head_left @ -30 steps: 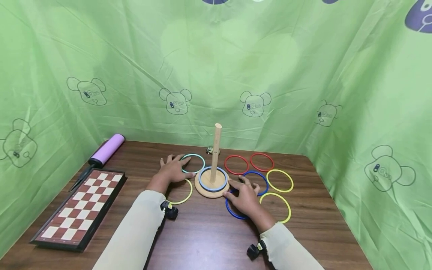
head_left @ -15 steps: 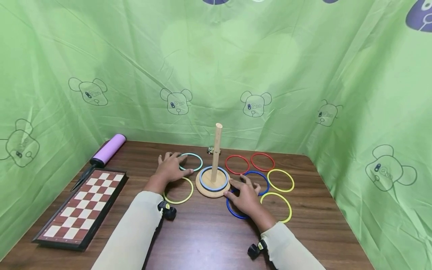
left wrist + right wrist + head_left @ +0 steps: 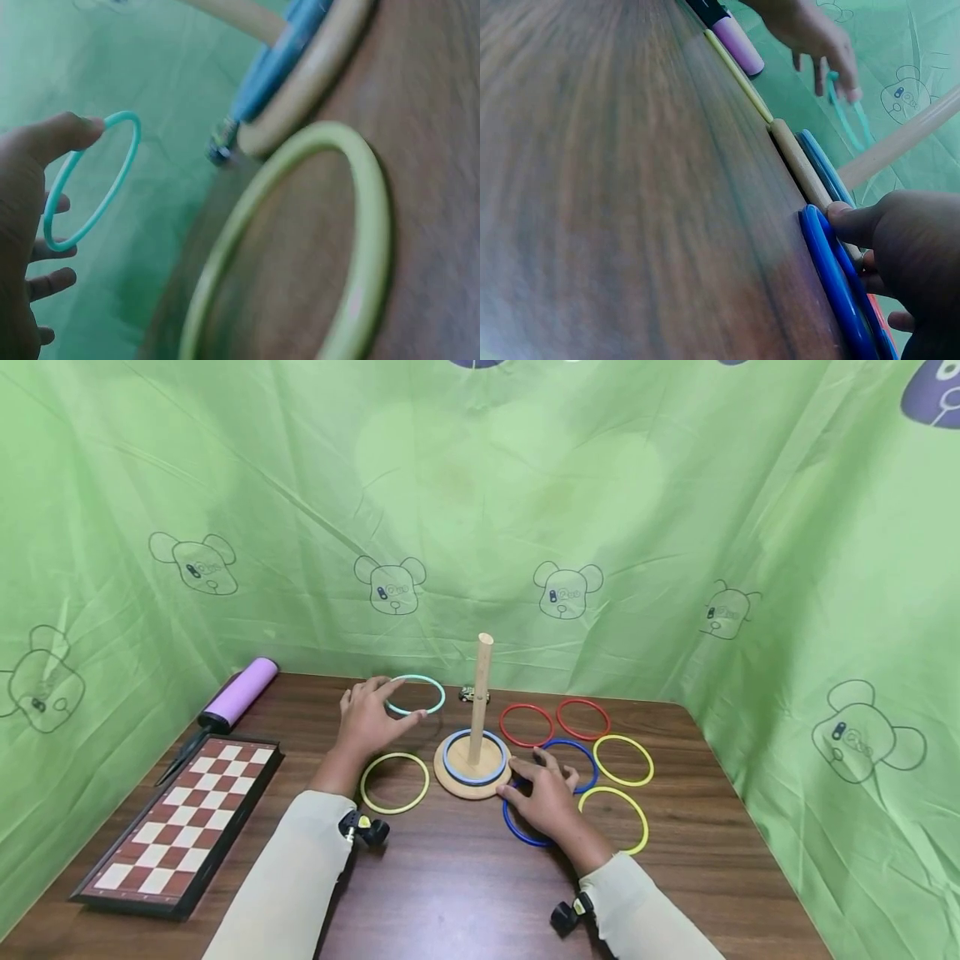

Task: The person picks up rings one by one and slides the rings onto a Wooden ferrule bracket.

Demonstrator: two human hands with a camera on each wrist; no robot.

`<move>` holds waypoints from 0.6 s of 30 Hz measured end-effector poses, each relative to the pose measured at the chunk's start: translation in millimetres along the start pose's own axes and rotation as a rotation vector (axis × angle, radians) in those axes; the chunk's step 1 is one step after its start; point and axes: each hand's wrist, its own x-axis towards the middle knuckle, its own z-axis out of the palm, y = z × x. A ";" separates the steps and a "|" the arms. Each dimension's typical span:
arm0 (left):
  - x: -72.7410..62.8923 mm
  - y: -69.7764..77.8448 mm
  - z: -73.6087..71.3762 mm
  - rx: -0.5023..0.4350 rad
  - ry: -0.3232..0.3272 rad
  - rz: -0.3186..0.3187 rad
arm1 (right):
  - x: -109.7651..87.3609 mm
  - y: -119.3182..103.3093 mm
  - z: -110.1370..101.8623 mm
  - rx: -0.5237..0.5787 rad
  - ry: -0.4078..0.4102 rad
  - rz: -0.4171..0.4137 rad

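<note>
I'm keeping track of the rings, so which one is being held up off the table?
The turquoise ring, gripped in the left hand; it alone is up in the air, while all the others rest on the table or around the wooden peg.

left hand (image 3: 21, 206) pinching turquoise ring (image 3: 137, 142), yellow-green ring (image 3: 371, 225) on table (image 3: 439, 150), blue ring (image 3: 281, 67) on wooden base (image 3: 300, 106)

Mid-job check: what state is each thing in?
Thin turquoise ring: off the brown table, held by left hand
Round wooden base: flat, rim held by right hand
Wooden peg: upright
Light blue ring: around the peg
Pale green ring: flat
Two red rings: flat
Two yellow rings: flat
Two dark blue rings: partly hidden
Purple cylinder: on its side
</note>
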 end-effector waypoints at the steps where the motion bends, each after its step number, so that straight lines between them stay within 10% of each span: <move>1: 0.9 4.5 -2.8 -0.019 0.027 0.008 | 0.1 0.1 -0.2 0.000 0.001 0.001; 18: 7.8 91.5 -58.4 -0.473 0.390 0.064 | 0.0 -0.4 -0.2 -0.001 0.001 0.004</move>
